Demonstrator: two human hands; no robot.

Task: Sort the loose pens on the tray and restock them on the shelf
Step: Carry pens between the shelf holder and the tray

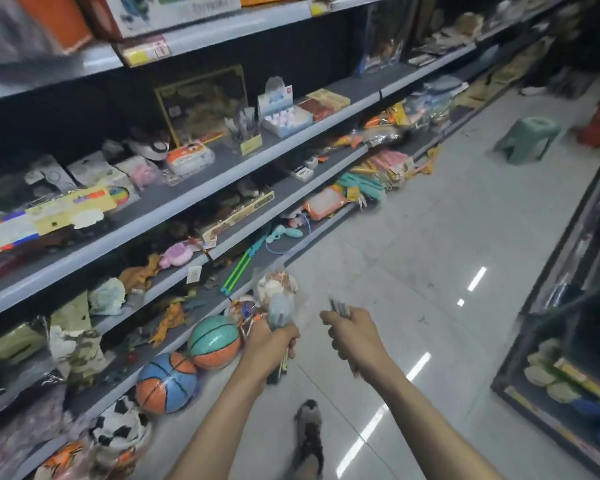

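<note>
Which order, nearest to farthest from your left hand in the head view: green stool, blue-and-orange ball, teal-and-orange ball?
From the left hand, gripping pens:
1. Teal-and-orange ball, just to its left.
2. Blue-and-orange ball, farther left and lower in the view.
3. Green stool, far ahead and to the right.

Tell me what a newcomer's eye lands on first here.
First come the two hands in the lower middle: the left hand grips a bundle of pens, and the right hand holds a second bunch of pens. Next, on the bottom shelf at lower left, sit a teal and orange basketball and a blue and orange basketball. Farther off, a green stool stands on the shiny floor.
</note>
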